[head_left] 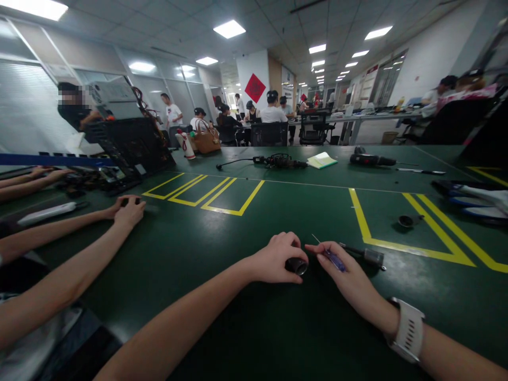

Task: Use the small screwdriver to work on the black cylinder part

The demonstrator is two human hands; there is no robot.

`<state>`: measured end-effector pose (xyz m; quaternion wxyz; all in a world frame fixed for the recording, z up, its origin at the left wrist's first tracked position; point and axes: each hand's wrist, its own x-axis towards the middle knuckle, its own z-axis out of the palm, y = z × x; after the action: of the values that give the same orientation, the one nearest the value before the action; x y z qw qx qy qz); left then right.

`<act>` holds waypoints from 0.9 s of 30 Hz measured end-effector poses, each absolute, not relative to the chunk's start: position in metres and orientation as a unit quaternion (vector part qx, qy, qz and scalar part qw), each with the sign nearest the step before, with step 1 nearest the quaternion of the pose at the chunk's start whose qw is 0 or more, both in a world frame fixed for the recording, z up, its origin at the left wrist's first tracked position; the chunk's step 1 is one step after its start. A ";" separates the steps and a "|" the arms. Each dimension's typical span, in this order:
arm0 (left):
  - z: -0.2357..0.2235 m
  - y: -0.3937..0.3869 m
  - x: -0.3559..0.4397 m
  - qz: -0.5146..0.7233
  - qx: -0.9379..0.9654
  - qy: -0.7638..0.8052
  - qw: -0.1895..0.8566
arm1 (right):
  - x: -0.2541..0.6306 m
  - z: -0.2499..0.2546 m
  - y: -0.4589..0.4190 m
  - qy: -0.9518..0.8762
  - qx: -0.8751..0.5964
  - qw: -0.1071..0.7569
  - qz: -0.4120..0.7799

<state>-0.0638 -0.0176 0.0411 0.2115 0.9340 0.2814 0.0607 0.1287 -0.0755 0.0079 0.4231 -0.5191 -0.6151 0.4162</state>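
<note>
My left hand [275, 259] is closed around a short dark hollow cylinder [298, 266], its open end turned toward my right side. Between the fingers of my right hand [349, 272] is a small screwdriver with a translucent purple handle [335, 260]; its thin shaft points up and left, near the left hand's fingers. Just beyond the right hand, a dark cylindrical part with a cable-like tail [373, 257] lies on the green table [222, 248]. Farther right, a dark cup-shaped part [405, 221] rests inside a yellow tape outline.
A co-worker's hands [129, 210] work at the left. Along the back lie a black cabled tool [280, 160], a notepad [321, 160], a power drill [371, 159] and a pen [420, 171]. Blue-and-white items [480, 201] sit at the right; black equipment [127, 143] stands left.
</note>
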 end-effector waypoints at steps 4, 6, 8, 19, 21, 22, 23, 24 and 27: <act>0.050 -0.013 -0.072 0.051 0.932 0.258 0.250 | 0.127 0.005 -0.076 -0.643 -0.512 0.388 0.417; 0.056 -0.010 -0.077 0.068 0.925 0.242 0.286 | 0.125 0.004 -0.075 -0.656 -0.508 0.368 0.419; 0.062 -0.006 -0.083 0.110 0.913 0.241 0.311 | 0.123 0.005 -0.076 -0.667 -0.504 0.348 0.423; 0.047 0.019 -0.094 0.334 0.738 0.449 0.377 | 0.105 0.008 -0.084 -0.809 -0.446 0.221 0.312; 0.045 0.020 -0.093 0.338 0.729 0.458 0.380 | 0.104 0.005 -0.090 -0.834 -0.420 0.226 0.280; 0.044 0.021 -0.092 0.339 0.726 0.461 0.381 | 0.103 0.003 -0.093 -0.844 -0.410 0.228 0.260; 0.043 0.020 -0.092 0.341 0.724 0.463 0.381 | 0.103 0.002 -0.097 -0.851 -0.404 0.231 0.242; 0.043 0.020 -0.091 0.342 0.724 0.463 0.381 | 0.103 0.001 -0.101 -0.856 -0.403 0.230 0.228; 0.041 0.018 -0.092 0.336 0.738 0.456 0.367 | 0.106 0.004 -0.116 -0.860 -0.414 0.201 0.220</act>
<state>-0.0918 0.0185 0.0409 0.3674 0.7379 0.4560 0.3355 0.1065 -0.1156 0.0035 0.2013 -0.4144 -0.8598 0.2200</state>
